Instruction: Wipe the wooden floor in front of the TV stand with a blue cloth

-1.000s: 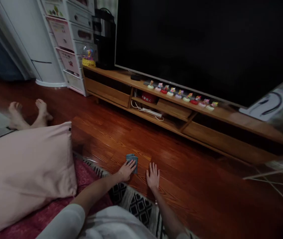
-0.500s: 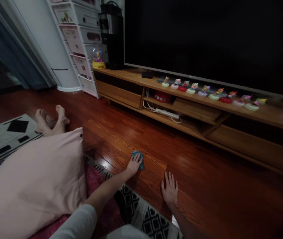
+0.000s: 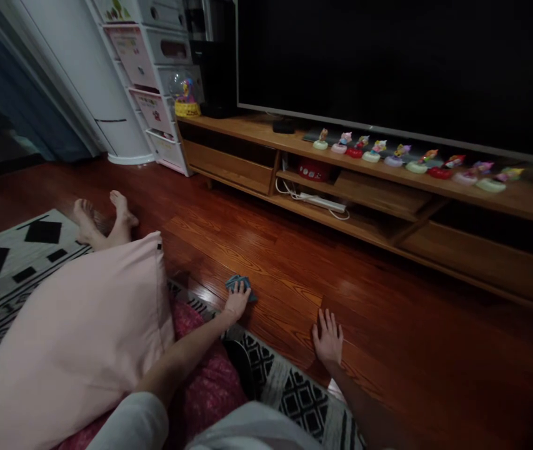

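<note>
My left hand point(image 3: 236, 304) lies flat on a small folded blue cloth point(image 3: 239, 284), pressing it against the dark red wooden floor point(image 3: 388, 325) close to the edge of a patterned rug point(image 3: 289, 387). Its fingers are stretched over the cloth. My right hand point(image 3: 328, 337) rests palm down on the bare floor to the right, fingers spread and holding nothing. A large pink pillow point(image 3: 79, 337) lies to the left of my left arm.
A long wooden TV stand point(image 3: 388, 187) runs along the back, with a big dark TV point(image 3: 388, 62) and a row of small figurines point(image 3: 407, 159). White drawers point(image 3: 154, 75) stand at the left. Another person's bare feet point(image 3: 102, 219) rest beyond the pillow.
My left hand has slid the blue cloth to the left and nearer the rug. My right hand has stayed flat on the floor. The view shifted slightly.
</note>
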Tool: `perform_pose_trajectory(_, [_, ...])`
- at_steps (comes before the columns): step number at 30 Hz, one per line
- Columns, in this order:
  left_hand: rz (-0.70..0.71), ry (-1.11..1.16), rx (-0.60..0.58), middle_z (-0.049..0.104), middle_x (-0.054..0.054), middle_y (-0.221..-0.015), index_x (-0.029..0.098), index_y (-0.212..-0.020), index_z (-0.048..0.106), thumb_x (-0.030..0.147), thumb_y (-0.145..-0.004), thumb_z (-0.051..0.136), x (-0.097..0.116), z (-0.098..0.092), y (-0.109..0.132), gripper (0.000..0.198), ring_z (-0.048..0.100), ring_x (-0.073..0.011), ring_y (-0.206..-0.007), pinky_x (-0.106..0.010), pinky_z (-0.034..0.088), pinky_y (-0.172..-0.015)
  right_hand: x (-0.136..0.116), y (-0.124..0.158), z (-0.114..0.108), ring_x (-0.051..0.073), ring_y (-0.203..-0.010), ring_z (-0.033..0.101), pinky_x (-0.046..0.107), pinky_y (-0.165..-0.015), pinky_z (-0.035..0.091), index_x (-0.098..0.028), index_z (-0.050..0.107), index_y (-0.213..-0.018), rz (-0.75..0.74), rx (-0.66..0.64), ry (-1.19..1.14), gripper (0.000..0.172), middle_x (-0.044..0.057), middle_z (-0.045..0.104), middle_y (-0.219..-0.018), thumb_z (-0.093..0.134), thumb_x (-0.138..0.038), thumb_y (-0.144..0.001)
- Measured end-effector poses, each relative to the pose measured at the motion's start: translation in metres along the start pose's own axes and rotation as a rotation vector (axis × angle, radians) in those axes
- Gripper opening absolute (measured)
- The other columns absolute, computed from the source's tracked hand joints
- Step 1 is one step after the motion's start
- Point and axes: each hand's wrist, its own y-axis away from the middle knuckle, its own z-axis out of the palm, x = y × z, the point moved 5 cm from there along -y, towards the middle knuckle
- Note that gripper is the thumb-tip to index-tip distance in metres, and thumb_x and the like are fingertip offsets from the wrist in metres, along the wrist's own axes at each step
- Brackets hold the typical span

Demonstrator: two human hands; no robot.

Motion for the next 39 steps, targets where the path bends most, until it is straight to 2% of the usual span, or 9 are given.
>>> perform_pose_trajectory(5, [0.389, 0.014, -0.05, 0.031, -0.013, -0.162, 0.036, -0.153, 0.036, 0.007, -0.094, 0.042, 0.066, 0.022, 0.024, 0.066, 0.024, -0.0348, -0.148, -0.058, 0.034, -0.111, 0.0, -0.002, 0.0, 0.022, -0.15, 0.02, 0.047, -0.12, 0.014, -0.02, 0.03, -0.156, 0.008, 0.007, 0.014, 0.063, 0.008, 0.032, -0.162, 0.018, -0.041, -0.098])
perform_pose_trajectory(9, [0.483, 0.013, -0.039, 0.028, -0.01, -0.163, 0.033, -0.142, 0.053, 0.01, -0.095, 0.045, 0.082, 0.022, 0.025, 0.053, 0.023, -0.0334, -0.149, -0.058, 0.033, -0.112, -0.002, -0.004, -0.001, 0.021, -0.15, 0.019, 0.045, -0.12, 0.016, -0.022, 0.029, -0.157, 0.018, 0.002, 0.045, 0.063, 0.006, 0.032, -0.162, 0.021, -0.038, -0.096])
perform_pose_trajectory(17, [0.058, 0.085, 0.044, 0.033, -0.01, -0.161, 0.029, -0.146, 0.045, 0.001, -0.092, 0.034, -0.021, -0.015, 0.004, 0.062, 0.027, -0.0283, -0.148, -0.056, 0.031, -0.114, -0.004, -0.005, -0.006, 0.021, -0.149, 0.023, 0.046, -0.119, 0.016, -0.023, 0.031, -0.156, 0.032, 0.01, 0.038, 0.061, 0.006, 0.034, -0.161, 0.022, -0.035, -0.097])
perform_pose_trajectory(20, [0.037, 0.088, 0.03, 0.032, -0.012, -0.161, 0.026, -0.155, 0.031, 0.001, -0.09, 0.034, -0.031, -0.011, 0.009, 0.07, 0.025, -0.0291, -0.149, -0.054, 0.032, -0.114, -0.004, -0.005, -0.006, 0.021, -0.149, 0.023, 0.045, -0.119, 0.015, -0.022, 0.033, -0.155, 0.035, 0.006, 0.027, 0.061, 0.007, 0.035, -0.16, 0.02, -0.036, -0.097])
perform_pose_trajectory(23, [0.199, 0.067, -0.001, 0.03, -0.013, -0.162, 0.023, -0.158, 0.024, 0.003, -0.088, 0.039, 0.001, 0.005, 0.019, 0.074, 0.02, -0.0302, -0.15, -0.054, 0.028, -0.116, -0.003, -0.005, -0.006, 0.02, -0.149, 0.023, 0.044, -0.12, 0.015, -0.021, 0.034, -0.154, 0.035, 0.004, 0.02, 0.061, 0.007, 0.034, -0.161, 0.019, -0.036, -0.098])
perform_pose_trajectory(27, [0.571, 0.036, -0.033, 0.031, -0.01, -0.162, 0.025, -0.152, 0.038, 0.01, -0.09, 0.046, 0.07, 0.029, 0.035, 0.064, 0.019, -0.0271, -0.15, -0.05, 0.026, -0.117, -0.003, -0.005, -0.006, 0.021, -0.149, 0.022, 0.046, -0.12, 0.013, -0.021, 0.034, -0.155, 0.037, -0.003, 0.015, 0.061, 0.007, 0.035, -0.16, 0.019, -0.036, -0.097])
perform_pose_trajectory(30, [0.64, 0.031, -0.018, 0.032, -0.008, -0.161, 0.026, -0.149, 0.045, 0.012, -0.094, 0.044, 0.091, 0.031, 0.033, 0.057, 0.022, -0.0254, -0.15, -0.048, 0.029, -0.117, -0.004, -0.004, -0.008, 0.02, -0.149, 0.022, 0.045, -0.119, 0.015, -0.02, 0.036, -0.154, 0.035, 0.004, 0.011, 0.061, 0.007, 0.036, -0.16, 0.018, -0.037, -0.098])
perform_pose_trajectory(33, [0.499, 0.028, 0.002, 0.032, -0.007, -0.162, 0.027, -0.147, 0.047, 0.01, -0.095, 0.04, 0.067, 0.018, 0.016, 0.056, 0.025, -0.0236, -0.149, -0.046, 0.03, -0.117, -0.004, -0.004, -0.009, 0.02, -0.148, 0.024, 0.044, -0.119, 0.017, -0.02, 0.038, -0.153, 0.036, 0.019, 0.016, 0.062, 0.007, 0.036, -0.159, 0.017, -0.037, -0.098])
perform_pose_trajectory(39, [0.029, 0.069, 0.047, 0.031, -0.009, -0.162, 0.03, -0.152, 0.039, 0.001, -0.09, 0.036, -0.026, -0.008, -0.003, 0.069, 0.026, -0.0269, -0.149, -0.053, 0.034, -0.114, -0.002, -0.005, -0.005, 0.021, -0.148, 0.025, 0.045, -0.119, 0.017, -0.022, 0.039, -0.152, 0.032, 0.027, 0.018, 0.061, 0.007, 0.038, -0.159, 0.019, -0.039, -0.097])
